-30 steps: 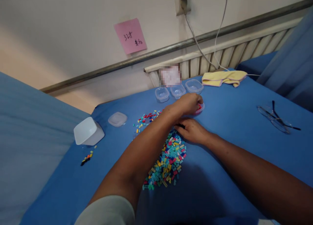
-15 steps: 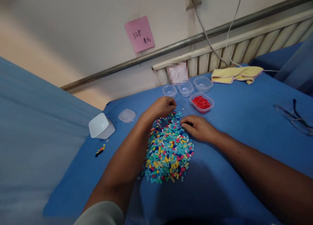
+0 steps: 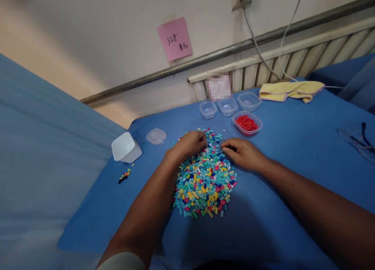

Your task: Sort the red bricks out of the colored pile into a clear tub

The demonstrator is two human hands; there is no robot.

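Note:
A wide pile of small multicoloured plastic building bricks [image 3: 205,184] lies on the blue cloth, mostly turquoise with yellow, pink, white and dark blue among them. Over the upper left part of the pile is my left hand [image 3: 191,143], its fingers curled down among the bricks. My right hand [image 3: 244,152] rests at the pile's upper right edge with fingers bent and thumb and fingertips close together. Whatever either set of fingertips holds is hidden or too small to name. Just beyond my right hand stands a clear tub [image 3: 258,132] of red bricks [image 3: 247,123].
Three clear tubs [image 3: 208,110] line the back. At left are a clear lid [image 3: 156,136], a white box [image 3: 124,147] and several loose bricks [image 3: 125,175]. A yellow cloth [image 3: 290,91] lies back right, and glasses [image 3: 359,141] at far right. Behind runs a radiator [image 3: 293,61].
My left hand has come down from the pile's far edge, nearer to me, into the bricks. My right hand has hardly moved. The whole view has shifted slightly.

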